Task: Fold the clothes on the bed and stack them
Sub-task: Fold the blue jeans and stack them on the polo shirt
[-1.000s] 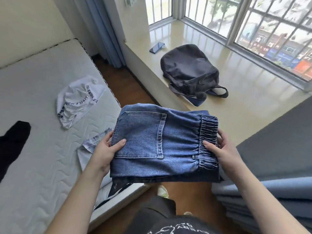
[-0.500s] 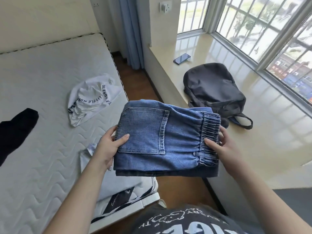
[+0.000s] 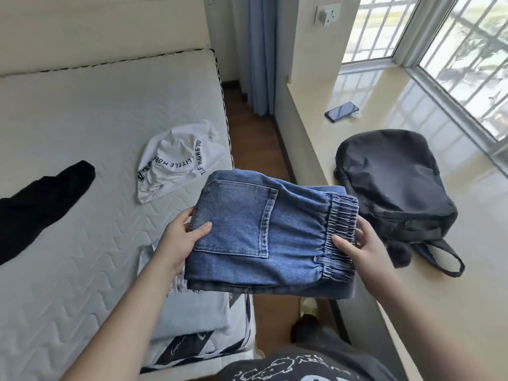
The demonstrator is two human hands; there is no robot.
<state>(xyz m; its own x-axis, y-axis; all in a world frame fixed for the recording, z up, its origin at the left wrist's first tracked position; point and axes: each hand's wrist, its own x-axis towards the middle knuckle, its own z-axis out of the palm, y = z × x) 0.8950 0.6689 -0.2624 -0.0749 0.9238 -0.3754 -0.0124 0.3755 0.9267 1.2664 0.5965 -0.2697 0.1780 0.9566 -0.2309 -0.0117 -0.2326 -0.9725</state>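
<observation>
I hold folded blue jeans in the air above the gap between the bed and the window ledge. My left hand grips their left edge by the back pocket, thumb on top. My right hand grips the elastic waistband end. Under my left arm a stack of folded light-coloured clothes lies at the near corner of the mattress. A crumpled white T-shirt with black lettering lies unfolded near the bed's right edge. A black garment lies at the left.
A dark backpack sits on the glossy window ledge to the right, with a phone farther back. A strip of wooden floor runs between bed and ledge. A blue curtain hangs in the corner.
My view has swung left toward the bed, and the jeans have moved with my hands toward the mattress. Both grips are unchanged.
</observation>
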